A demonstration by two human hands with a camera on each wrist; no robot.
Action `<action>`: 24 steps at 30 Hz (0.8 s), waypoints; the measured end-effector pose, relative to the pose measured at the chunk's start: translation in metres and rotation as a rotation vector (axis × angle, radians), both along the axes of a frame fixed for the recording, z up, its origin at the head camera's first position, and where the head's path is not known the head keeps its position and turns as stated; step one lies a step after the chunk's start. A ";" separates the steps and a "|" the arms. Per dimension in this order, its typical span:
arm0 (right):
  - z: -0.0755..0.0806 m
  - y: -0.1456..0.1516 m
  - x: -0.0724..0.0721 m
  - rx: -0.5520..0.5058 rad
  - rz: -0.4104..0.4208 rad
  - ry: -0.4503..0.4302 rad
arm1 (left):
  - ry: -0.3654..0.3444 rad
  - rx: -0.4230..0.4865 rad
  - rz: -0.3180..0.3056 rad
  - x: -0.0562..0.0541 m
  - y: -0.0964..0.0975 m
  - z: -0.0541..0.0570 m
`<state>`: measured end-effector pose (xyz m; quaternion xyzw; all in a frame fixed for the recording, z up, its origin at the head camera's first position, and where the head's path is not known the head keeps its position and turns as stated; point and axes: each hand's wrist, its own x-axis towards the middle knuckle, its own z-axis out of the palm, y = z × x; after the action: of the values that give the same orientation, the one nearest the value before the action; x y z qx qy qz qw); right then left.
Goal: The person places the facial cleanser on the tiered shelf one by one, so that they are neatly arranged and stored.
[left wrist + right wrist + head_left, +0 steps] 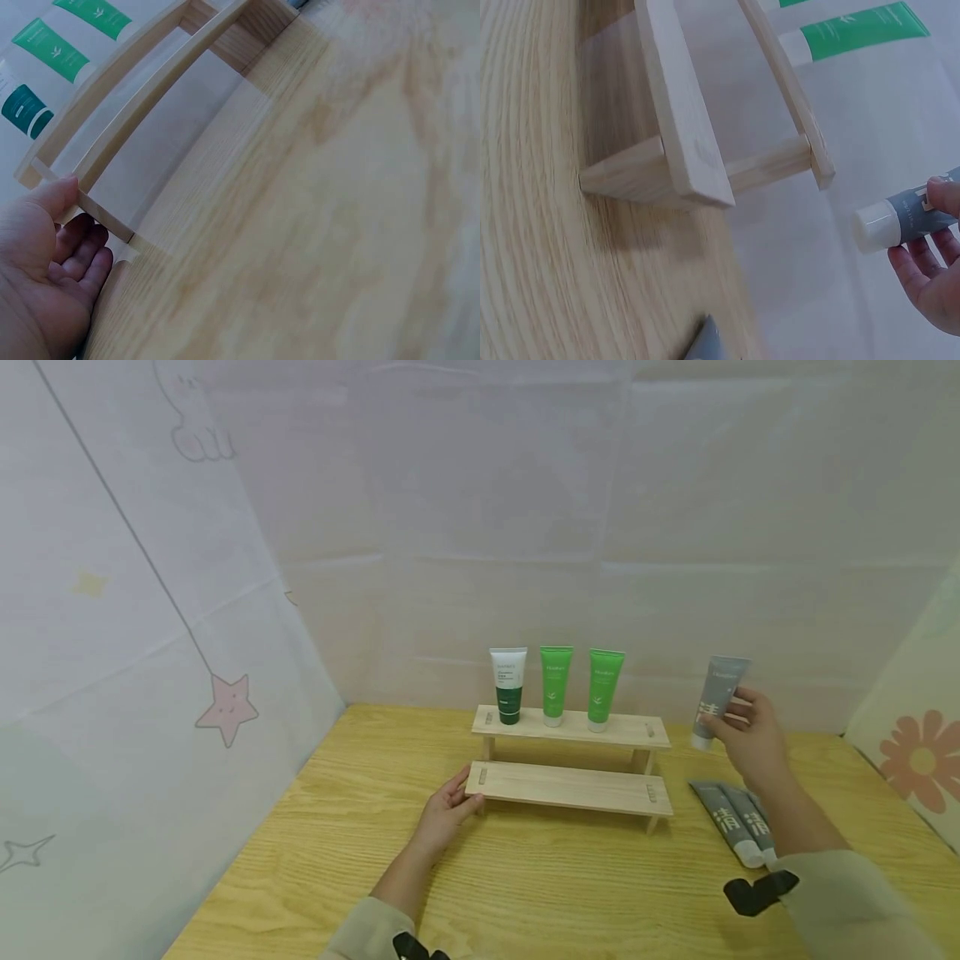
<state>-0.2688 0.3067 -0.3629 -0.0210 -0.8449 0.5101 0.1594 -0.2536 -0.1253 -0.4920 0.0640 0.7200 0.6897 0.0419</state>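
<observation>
My right hand (757, 739) holds a grey squeeze tube (723, 681) in the air, right of the two-tier wooden shelf (570, 782). The tube stands nearly upright with its white cap (876, 226) downward, gripped between thumb and fingers. At the shelf's left end, my left hand (444, 814) grips the lower board, its thumb at the front corner and its fingers curled by the end (105, 216). Along the upper board stand a white-and-dark-green tube (509, 681) and two bright green tubes, one in the middle (555, 681) and one farther right (604, 685), all cap down.
More grey tubes (726, 820) lie on the wood-grain table (360, 827) below my right forearm, partly hidden by it. A pale cloth (480, 527) hangs behind the table, and a printed cloth (135, 693) covers the left side.
</observation>
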 end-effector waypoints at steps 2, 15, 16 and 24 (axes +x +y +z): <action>0.002 -0.005 -0.002 -0.001 0.010 -0.008 | -0.004 -0.001 0.000 0.000 0.000 0.000; 0.009 -0.034 -0.015 -0.058 0.043 0.019 | 0.009 0.001 -0.004 0.000 0.000 0.000; 0.009 -0.036 -0.016 -0.060 0.045 0.018 | 0.011 0.001 -0.005 0.000 0.000 0.000; 0.009 -0.048 -0.023 -0.081 0.068 -0.013 | 0.022 0.000 0.001 0.000 0.001 0.001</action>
<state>-0.2913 0.2585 -0.3536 -0.0020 -0.8249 0.5489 0.1354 -0.2536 -0.1246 -0.4911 0.0713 0.7205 0.6890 0.0339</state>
